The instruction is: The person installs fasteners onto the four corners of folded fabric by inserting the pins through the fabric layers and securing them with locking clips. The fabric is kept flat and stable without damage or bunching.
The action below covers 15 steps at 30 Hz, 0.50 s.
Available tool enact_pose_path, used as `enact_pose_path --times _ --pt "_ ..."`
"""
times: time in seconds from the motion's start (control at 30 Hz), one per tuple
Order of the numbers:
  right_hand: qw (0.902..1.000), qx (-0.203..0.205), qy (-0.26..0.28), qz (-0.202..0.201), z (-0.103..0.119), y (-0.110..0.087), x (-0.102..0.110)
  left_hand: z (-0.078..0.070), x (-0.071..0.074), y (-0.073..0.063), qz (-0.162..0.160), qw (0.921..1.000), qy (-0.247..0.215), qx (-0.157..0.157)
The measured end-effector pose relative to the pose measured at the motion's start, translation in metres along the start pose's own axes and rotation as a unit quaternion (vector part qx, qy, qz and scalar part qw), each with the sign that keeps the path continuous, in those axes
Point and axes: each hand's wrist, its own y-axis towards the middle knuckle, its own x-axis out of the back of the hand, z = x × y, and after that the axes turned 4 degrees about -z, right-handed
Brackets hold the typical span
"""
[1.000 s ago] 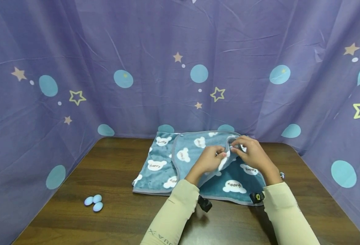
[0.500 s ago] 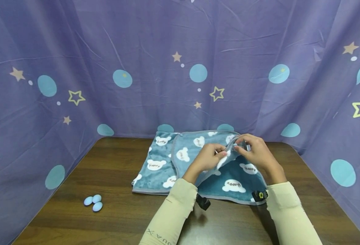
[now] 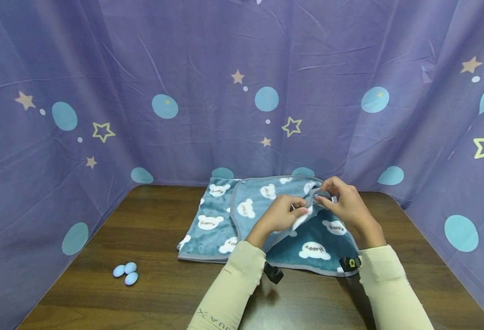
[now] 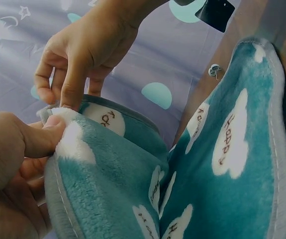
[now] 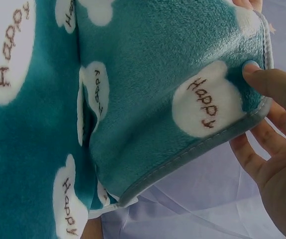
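A teal fleece blanket (image 3: 213, 238) with white bear-head shapes and a grey hem lies on the table, partly folded over. Near its right part, my left hand (image 3: 280, 213) pinches the raised edge between thumb and fingers. Just right of it, my right hand (image 3: 345, 204) grips the same lifted hem. In the right wrist view, the right thumb (image 5: 272, 82) lies on the fleece and its fingers are behind the hem; a pale bluish spot shows at the thumb tip, too unclear to name. The left wrist view shows the flap (image 4: 113, 174) standing up from the lower layer.
Several small pale blue egg-shaped things (image 3: 126, 272) lie together at the table's left. A small shiny metal object (image 4: 214, 70) is on the table beyond the blanket's right side. The wooden table (image 3: 163, 293) meets a purple curtain (image 3: 209, 91) behind.
My right hand has shifted slightly right along the hem. Between the hands the lifted edge closed together, then spread a little again. The left hand has hardly moved.
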Motion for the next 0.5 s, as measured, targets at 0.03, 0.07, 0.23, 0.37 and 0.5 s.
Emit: enact_pose_path --times 0.03,0.07,0.23,0.37,0.5 --pt "1.0 0.002 0.003 0.001 -0.0004 0.0003 0.0 0.0 0.0001 -0.0002 0.0 1.0 0.001 0.001" --pt "1.0 0.005 0.003 0.002 -0.0009 0.0006 0.0 0.0 0.0 -0.0003 0.0 1.0 0.001 0.002" --pt "0.9995 0.031 -0.004 0.002 -0.0023 0.0017 0.0001 -0.003 -0.0002 -0.0016 0.002 0.9998 0.009 0.018" --pt "0.9984 0.055 -0.004 -0.009 -0.002 0.0021 0.0011 -0.0063 -0.0018 -0.0024 0.01 0.9984 0.032 0.047" --pt "0.9973 0.07 0.004 -0.021 -0.001 0.0024 0.0008 -0.0076 -0.0008 -0.0044 0.02 0.9952 0.071 0.065"
